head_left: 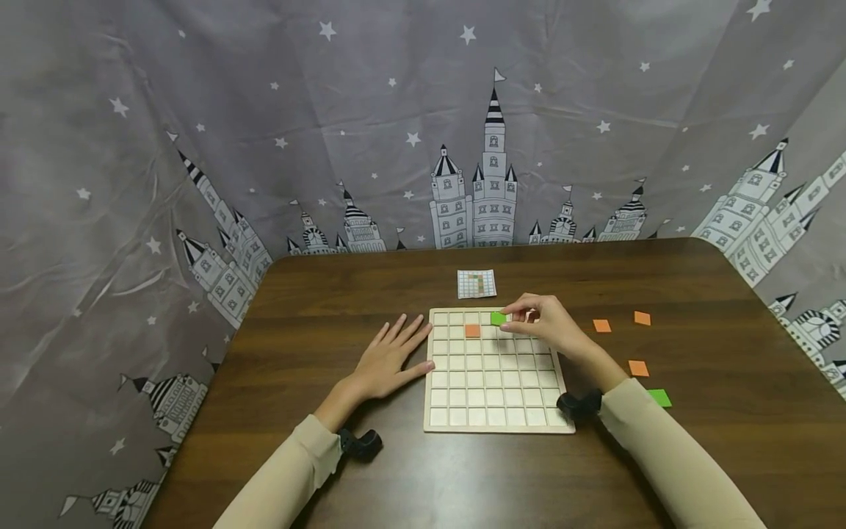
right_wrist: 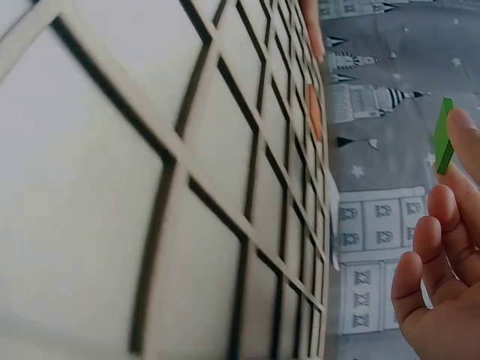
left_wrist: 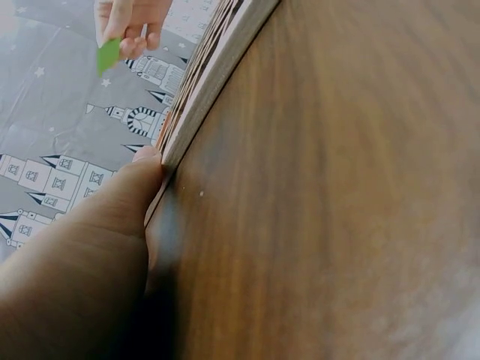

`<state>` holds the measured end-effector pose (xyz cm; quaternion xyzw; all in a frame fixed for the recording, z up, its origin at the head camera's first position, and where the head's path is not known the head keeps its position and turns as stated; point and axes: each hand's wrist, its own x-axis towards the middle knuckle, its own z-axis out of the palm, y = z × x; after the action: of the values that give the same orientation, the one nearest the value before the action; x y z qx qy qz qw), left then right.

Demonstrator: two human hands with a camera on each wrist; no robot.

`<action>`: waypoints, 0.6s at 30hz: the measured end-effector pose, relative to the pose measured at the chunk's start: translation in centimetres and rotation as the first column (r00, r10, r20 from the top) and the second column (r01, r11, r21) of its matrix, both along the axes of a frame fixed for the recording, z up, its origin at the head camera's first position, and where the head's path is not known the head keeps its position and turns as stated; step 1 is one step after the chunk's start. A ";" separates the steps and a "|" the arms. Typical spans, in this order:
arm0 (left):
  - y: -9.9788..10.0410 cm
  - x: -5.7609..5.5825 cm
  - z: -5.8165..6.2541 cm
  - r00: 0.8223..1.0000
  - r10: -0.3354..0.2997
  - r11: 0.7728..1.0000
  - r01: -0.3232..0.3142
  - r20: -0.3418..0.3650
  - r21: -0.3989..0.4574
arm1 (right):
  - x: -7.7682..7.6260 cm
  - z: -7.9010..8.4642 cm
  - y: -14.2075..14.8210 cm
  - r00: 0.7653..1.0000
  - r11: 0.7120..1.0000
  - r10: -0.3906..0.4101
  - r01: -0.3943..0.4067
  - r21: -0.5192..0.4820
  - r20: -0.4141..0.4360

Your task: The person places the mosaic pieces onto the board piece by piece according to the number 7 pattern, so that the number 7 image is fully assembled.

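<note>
Above the far part of a pale wooden grid board (head_left: 475, 378), my right hand (head_left: 543, 321) pinches a green square tile (head_left: 498, 318) between thumb and index finger. The right wrist view shows this green tile (right_wrist: 443, 136) held clear of the board, the other fingers loosely bent. My left hand (head_left: 391, 361) lies spread on the table, its fingertips and thumb touching the board's left edge. In the left wrist view the thumb (left_wrist: 112, 206) rests against the board's side. One orange tile (head_left: 472, 331) sits in a cell of the second row.
A small card with a coloured grid pattern (head_left: 476, 283) lies behind the board. To the right are loose orange tiles (head_left: 601, 325) and a green tile (head_left: 659, 397) near the right sleeve. A grey curtain (head_left: 370, 132) with castles hangs behind the brown table (head_left: 317, 294).
</note>
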<state>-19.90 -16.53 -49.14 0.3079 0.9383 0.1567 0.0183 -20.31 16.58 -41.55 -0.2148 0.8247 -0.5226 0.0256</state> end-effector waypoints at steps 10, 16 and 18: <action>0.1 0.0 -0.1 1.000 -0.003 1.000 0.003 -0.012 -0.006 | -2.1 -3.8 -0.4 0.997 1.000 -0.017 0.018 -0.014 0.077; 0.0 0.0 -0.1 1.000 -0.001 1.000 0.001 -0.012 -0.001 | -2.8 -5.0 -0.1 0.999 1.000 0.005 -0.005 0.013 0.049; 0.0 -0.1 -0.1 1.000 -0.002 1.000 0.002 -0.016 -0.001 | -2.9 -5.2 -0.1 0.999 0.999 0.019 -0.020 0.031 0.034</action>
<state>-19.96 -16.56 -49.24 0.3102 0.9381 0.1537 0.0109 -23.19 16.46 -46.76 -0.2135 0.8302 -0.5127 0.0480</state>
